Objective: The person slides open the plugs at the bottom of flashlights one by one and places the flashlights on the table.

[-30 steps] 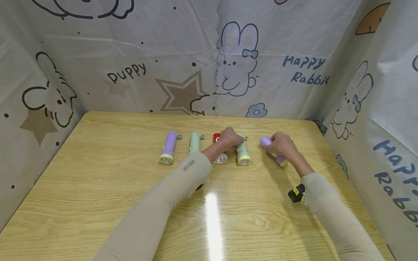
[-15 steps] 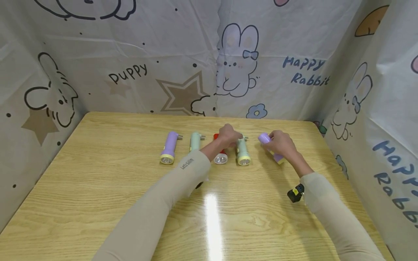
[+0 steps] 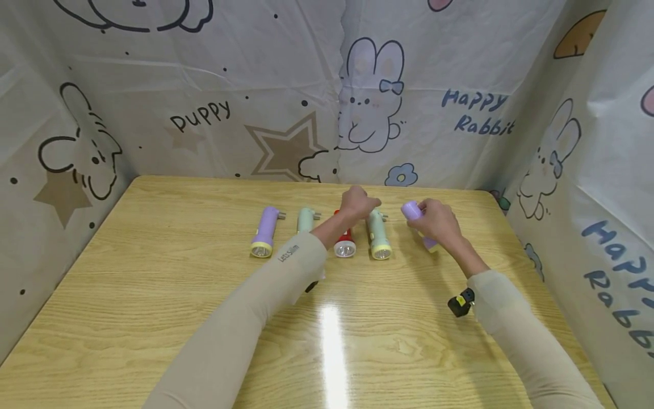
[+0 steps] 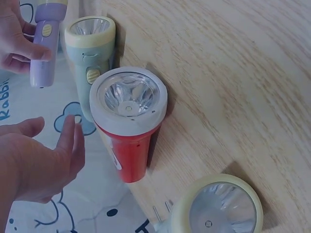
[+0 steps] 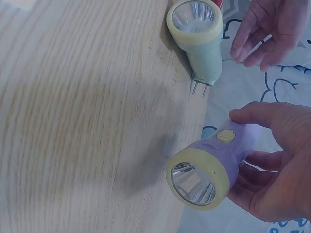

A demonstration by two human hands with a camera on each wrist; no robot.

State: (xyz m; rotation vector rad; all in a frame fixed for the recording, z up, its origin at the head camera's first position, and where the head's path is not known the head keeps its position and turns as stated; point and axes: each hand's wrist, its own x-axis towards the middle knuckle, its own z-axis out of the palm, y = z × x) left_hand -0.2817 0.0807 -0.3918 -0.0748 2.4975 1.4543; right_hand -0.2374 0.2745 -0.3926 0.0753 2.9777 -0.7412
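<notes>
My right hand grips a purple flashlight with a cream rim round its lens. In the right wrist view its shadow falls apart from it on the wood, so it is held off the table. My left hand holds nothing; its fingers are loosely extended in the left wrist view, above the far ends of a red flashlight and a mint-green flashlight. That green one lies with its plug prongs at the far end. The left hand and forearm partly cover the red flashlight in the head view.
Left of the red flashlight lie another mint-green flashlight, partly behind my sleeve, and a second purple flashlight. All stand in a row near the back of the wooden table. A printed cloth hangs behind and at the sides.
My left hand has risen away from the right-hand green flashlight, which it was touching or close to. My right hand has shifted slightly up and left with the purple flashlight.
</notes>
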